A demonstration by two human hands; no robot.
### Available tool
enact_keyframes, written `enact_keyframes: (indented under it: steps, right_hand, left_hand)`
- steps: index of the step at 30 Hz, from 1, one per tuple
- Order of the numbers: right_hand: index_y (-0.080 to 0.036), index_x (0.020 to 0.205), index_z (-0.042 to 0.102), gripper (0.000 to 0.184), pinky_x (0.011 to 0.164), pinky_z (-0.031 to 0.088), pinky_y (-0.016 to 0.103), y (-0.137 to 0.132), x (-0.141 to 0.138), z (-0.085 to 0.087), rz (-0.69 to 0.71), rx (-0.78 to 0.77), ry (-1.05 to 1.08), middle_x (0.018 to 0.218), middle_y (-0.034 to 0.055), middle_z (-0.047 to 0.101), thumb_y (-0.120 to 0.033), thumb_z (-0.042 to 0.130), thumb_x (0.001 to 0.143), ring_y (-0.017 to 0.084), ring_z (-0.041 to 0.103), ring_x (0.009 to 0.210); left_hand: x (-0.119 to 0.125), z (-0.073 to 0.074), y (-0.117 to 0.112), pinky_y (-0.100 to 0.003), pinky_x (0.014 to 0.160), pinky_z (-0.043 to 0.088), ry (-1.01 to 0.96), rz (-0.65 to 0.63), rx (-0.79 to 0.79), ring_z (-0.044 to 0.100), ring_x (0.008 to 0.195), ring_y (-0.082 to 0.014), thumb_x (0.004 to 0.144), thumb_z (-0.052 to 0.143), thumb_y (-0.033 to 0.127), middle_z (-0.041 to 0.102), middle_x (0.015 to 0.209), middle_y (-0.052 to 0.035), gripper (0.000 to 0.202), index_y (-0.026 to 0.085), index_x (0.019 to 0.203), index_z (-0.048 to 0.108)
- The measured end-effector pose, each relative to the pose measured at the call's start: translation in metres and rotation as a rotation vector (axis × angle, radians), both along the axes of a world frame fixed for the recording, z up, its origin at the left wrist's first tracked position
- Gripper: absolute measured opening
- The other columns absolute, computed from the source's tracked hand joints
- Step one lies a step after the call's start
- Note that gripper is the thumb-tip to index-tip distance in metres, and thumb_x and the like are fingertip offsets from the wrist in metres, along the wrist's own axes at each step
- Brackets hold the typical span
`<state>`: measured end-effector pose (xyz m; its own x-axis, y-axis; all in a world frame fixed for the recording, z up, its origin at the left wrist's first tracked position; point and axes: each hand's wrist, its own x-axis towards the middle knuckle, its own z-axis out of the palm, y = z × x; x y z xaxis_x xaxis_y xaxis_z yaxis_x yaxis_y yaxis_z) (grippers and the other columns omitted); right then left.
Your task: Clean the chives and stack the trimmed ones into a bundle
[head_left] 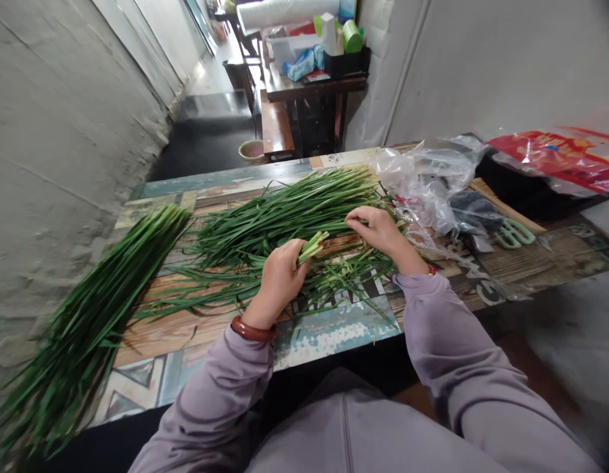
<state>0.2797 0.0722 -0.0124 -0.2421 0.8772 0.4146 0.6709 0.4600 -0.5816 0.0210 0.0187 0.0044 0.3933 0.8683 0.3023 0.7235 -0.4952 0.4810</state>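
Observation:
My left hand (283,274) is closed round a small bunch of garlic chives (311,247), with the pale cut stems poking out past the thumb and the green leaves trailing left over the table. To its right, my right hand (377,231) has thumb and fingers pinched together at the near edge of the large chive pile (289,210). Whatever lies in that pinch is too small to make out. Loose leaves and trimmings (346,272) are scattered below and between both hands. A separate thick bundle of chives (102,309) lies on the left, stem ends pointing away from me.
The patterned table (328,335) ends close to my body. Crumpled clear plastic bags (427,187), green-handled scissors (514,234) and a red plastic bag (560,157) lie right. Behind are a bench (277,125), a basket (252,151) and a cluttered second table (309,89). Walls stand both sides.

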Motion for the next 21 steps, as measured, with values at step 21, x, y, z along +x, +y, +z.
enact_keyframes:
  steps: [21]
  right_hand:
    - [-0.019, 0.085, 0.072, 0.011, 0.066, 0.047, 0.026, -0.027, -0.032, 0.022, 0.204, -0.162, 0.240, 0.081, 0.0026, 0.070, -0.026, 0.064, 0.083, 0.015, 0.062, 0.072]
  left_hand:
    - [0.005, -0.001, 0.002, -0.027, 0.067, 0.040, -0.024, 0.098, -0.087, 0.059, 0.074, -0.0179, 0.087, 0.048, 0.020, 0.064, 0.082, -0.0029, 0.011, 0.020, 0.094, 0.055]
